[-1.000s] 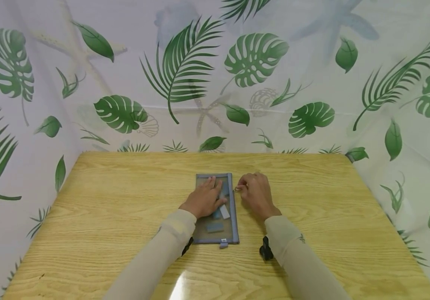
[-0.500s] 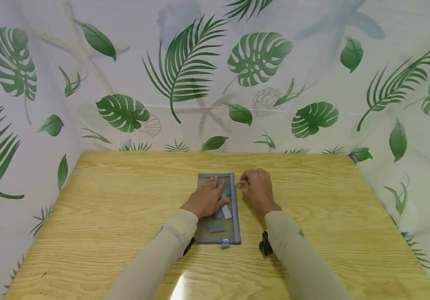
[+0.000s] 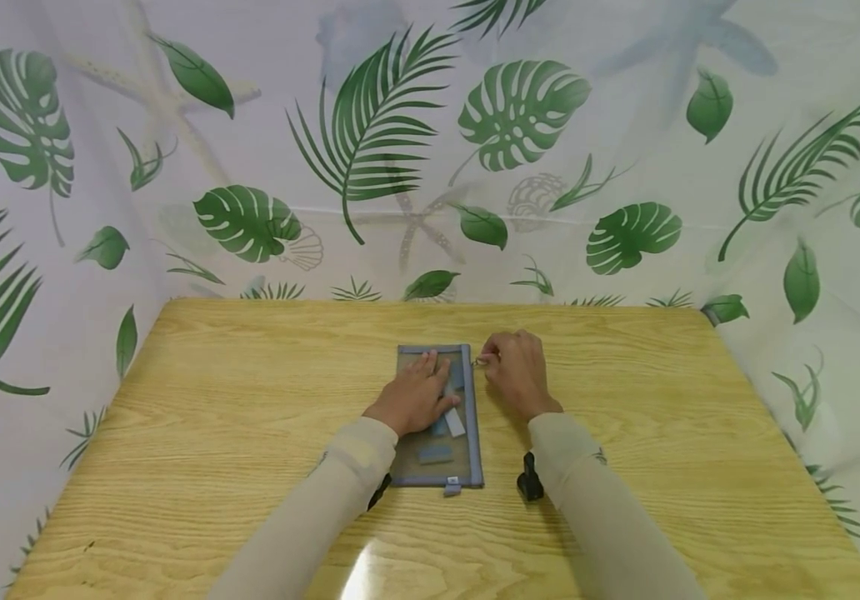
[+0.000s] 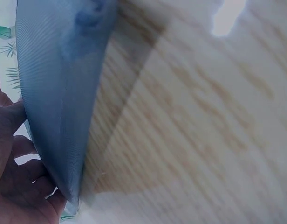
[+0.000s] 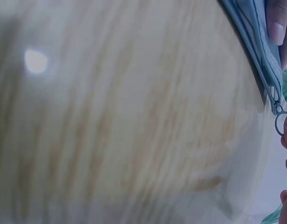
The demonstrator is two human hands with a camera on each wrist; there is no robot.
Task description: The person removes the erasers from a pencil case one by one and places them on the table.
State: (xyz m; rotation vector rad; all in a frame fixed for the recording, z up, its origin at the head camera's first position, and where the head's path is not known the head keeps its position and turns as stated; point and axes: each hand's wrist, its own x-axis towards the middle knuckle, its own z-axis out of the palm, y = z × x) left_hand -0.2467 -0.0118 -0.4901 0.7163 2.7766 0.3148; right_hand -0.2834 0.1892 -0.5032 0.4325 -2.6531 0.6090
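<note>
A see-through mesh zipper pouch [image 3: 417, 463] with grey-blue trim lies flat on the wooden table. My left hand [image 3: 411, 398] rests on it with the fingers spread, covering its middle. Inside the pouch show a white block [image 3: 455, 422] and a blue block [image 3: 436, 454]; other bluish pieces are partly hidden. At the pouch's right edge, near the far corner, my right hand [image 3: 517, 375] pinches the ring of the zipper pull [image 5: 280, 122]. The right wrist view shows this ring hooked to the slider, with the zipper edge [image 5: 257, 42] running back from it.
The wooden table [image 3: 250, 400] extends to both sides of the pouch. A leaf-patterned cloth [image 3: 415, 150] stands behind and beside it. A small fabric tab [image 3: 452, 490] sticks out from the pouch's near edge.
My right hand has moved a little farther away along the pouch's right edge, taking the zipper pull with it. The left hand has stayed in place on the pouch.
</note>
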